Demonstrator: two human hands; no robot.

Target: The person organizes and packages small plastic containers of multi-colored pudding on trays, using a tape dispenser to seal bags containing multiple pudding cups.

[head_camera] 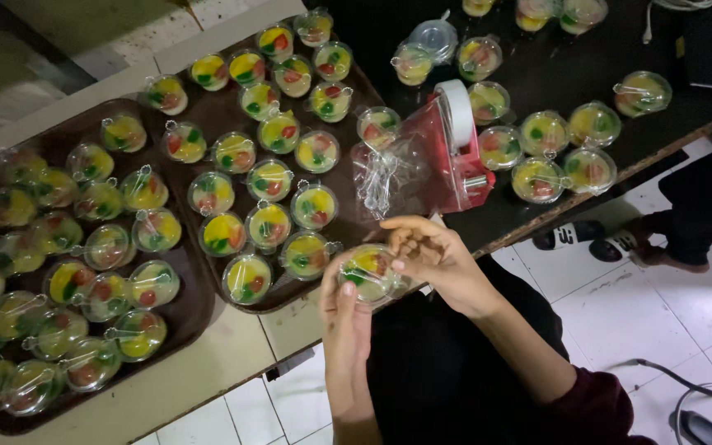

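My left hand (345,317) holds a small clear lidded cup of yellow jelly with red and green fruit (367,273) from below and the left. My right hand (434,255) rests on the cup's right side, fingers curled over its lid. A red tape dispenser with a white tape roll (448,152) stands just above my hands on the dark table. A clear bag of small plastic spoons (379,180) leans against the dispenser's left side.
Two dark brown trays (208,124) (187,317) hold several similar fruit jelly cups with spoons taped on top. More cups (544,156) sit on the dark table (537,74) at the right. White tiled floor, a person's sandalled feet (611,243) and a cable (686,387) lie below right.
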